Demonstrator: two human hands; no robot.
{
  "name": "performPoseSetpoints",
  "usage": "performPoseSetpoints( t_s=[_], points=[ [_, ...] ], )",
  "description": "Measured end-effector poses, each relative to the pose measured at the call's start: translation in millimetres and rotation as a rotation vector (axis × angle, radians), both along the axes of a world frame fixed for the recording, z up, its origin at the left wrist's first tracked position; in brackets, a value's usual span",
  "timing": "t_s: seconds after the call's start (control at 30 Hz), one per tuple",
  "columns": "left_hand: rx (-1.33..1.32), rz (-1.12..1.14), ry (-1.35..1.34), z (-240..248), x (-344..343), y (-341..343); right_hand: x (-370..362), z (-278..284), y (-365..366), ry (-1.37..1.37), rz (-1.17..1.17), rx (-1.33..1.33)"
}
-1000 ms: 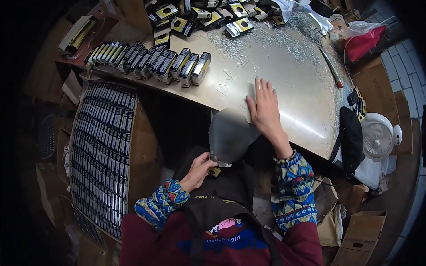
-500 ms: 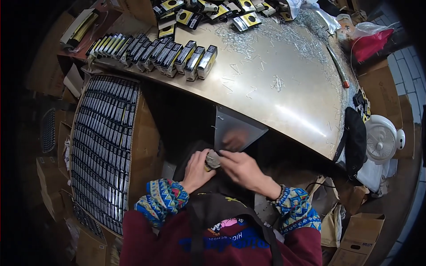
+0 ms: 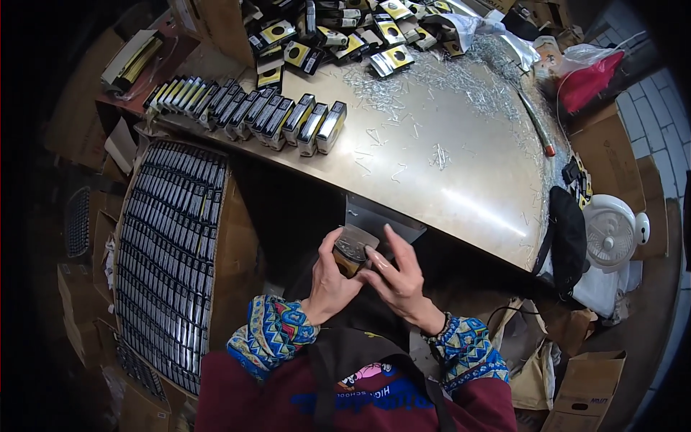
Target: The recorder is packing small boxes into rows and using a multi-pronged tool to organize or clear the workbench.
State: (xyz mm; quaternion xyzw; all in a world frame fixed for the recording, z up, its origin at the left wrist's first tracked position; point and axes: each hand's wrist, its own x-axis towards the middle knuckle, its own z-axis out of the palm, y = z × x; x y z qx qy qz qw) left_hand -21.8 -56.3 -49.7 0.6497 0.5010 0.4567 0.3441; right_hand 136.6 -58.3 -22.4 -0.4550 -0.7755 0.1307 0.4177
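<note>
My left hand (image 3: 332,282) is wrapped around a small black-and-yellow carton (image 3: 349,266) in front of my body, below the table edge. The carton's top flap (image 3: 359,235) stands up, and greyish metallic contents show at its mouth. Close against its right side is my right hand (image 3: 404,282), its fingers spread and the index finger pointing up. A thumb and one fingertip of that hand are at the carton's edge; whether they press on it I cannot tell.
A row of upright small cartons (image 3: 270,119) lines the metal table's (image 3: 461,194) front left edge. Behind lie a heap of cartons (image 3: 392,61) and scattered bent wire pins (image 3: 461,83). A large box packed with cartons (image 3: 173,252) stands left. At right is a white fan (image 3: 610,230).
My right hand has opened from a pinch over the carton to spread fingers beside it. The carton's flap now stands up in sight. The view has shifted slightly.
</note>
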Motion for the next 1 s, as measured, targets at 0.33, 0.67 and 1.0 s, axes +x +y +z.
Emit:
performPoseSetpoints(
  t_s=[0.33, 0.67, 1.0],
  points=[
    [0.019, -0.010, 0.163, 20.2, 2.8, 16.1, -10.7, 3.4, 12.9, 0.577, 0.026, -0.527],
    [0.027, -0.022, 0.233, 25.8, 11.6, 23.2, -17.7, 15.8, 10.1, 0.662, -0.174, -0.534],
    [-0.235, -0.155, 0.105, 38.7, 10.4, 31.6, -10.8, 12.9, 20.0, 0.051, -0.046, 0.183]
  ],
)
